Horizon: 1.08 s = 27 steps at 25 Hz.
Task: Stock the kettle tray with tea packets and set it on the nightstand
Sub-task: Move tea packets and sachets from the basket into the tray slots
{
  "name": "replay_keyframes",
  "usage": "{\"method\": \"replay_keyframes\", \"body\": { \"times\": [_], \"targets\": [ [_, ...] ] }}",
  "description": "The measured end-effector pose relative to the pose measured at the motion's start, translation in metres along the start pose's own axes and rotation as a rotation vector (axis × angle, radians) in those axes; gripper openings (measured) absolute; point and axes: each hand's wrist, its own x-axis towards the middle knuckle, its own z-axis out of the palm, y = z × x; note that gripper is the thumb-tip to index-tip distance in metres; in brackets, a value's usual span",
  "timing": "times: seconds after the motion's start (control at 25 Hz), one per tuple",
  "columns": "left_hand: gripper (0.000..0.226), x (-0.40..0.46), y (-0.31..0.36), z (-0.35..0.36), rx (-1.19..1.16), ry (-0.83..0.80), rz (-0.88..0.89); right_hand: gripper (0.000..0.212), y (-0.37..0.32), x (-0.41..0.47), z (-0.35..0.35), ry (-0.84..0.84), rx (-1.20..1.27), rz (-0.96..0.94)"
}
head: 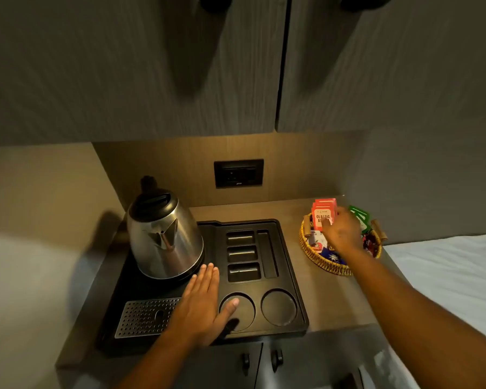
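We find the right hand (341, 233) reached over the woven basket (306, 242) at the back right corner of the nightstand (320, 287). Its fingers close on the red tea packets (321, 213), which stand upright in the basket's far side; the foremost reads "CLASSIC". We count about four red packets fanned one behind another, though the hand hides part of the stack, so the number is uncertain. A green packet (359, 216) stands just behind the hand, and white, blue and dark red packets lie in the basket's near side, too crowded to count.

The left hand (201, 307) lies flat and open, palm down, on the black kettle tray (292, 279), grasping nothing. Its fingers are together and point toward the back wall, with the tips close to the base of the kettle (164, 234); its thumb is spread out over the left one of two round cup recesses (279, 307).

The tray sits along the front edge of the nightstand, well apart from the right hand and its packets. We count one steel kettle at the tray's back left, one perforated metal drip grate (143, 318) at its front left, three short slots (242, 255) stacked front to back, and one long slot (267, 254) beside them. All four slots hold no packets. Both forearms are bare and extended from the lower edge of view. One wall socket (238, 173) sits behind the tray.
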Motion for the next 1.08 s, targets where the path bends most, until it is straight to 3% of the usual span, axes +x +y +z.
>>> {"method": "replay_keyframes", "body": {
  "times": [0.16, 0.48, 0.64, 0.76, 0.88, 1.0, 1.08],
  "targets": [
    [0.086, 0.000, -0.002, -0.001, 0.034, 0.023, -0.006, 0.040, 0.005, 0.030, 0.011, -0.152, -0.013, 0.148],
    [0.098, 0.001, 0.001, -0.004, 0.029, -0.016, -0.014, 0.044, -0.006, 0.049, 0.032, -0.139, -0.002, 0.245],
    [0.094, 0.000, 0.001, -0.004, 0.034, -0.007, -0.021, 0.026, -0.010, 0.051, 0.018, -0.194, -0.028, 0.301],
    [0.090, -0.002, 0.001, -0.006, 0.045, -0.012, -0.025, 0.020, -0.021, 0.052, -0.012, -0.266, -0.035, 0.264],
    [0.088, -0.003, 0.002, -0.005, 0.044, 0.004, -0.017, 0.020, -0.044, 0.042, -0.034, -0.276, 0.140, 0.157],
    [0.088, -0.003, 0.001, -0.005, 0.034, 0.010, -0.002, 0.017, -0.088, 0.008, -0.011, -0.497, 0.299, 0.032],
    [0.088, -0.003, 0.001, -0.006, 0.026, 0.015, -0.001, 0.007, -0.112, -0.014, 0.028, -0.628, 0.280, 0.008]
  ]
}}
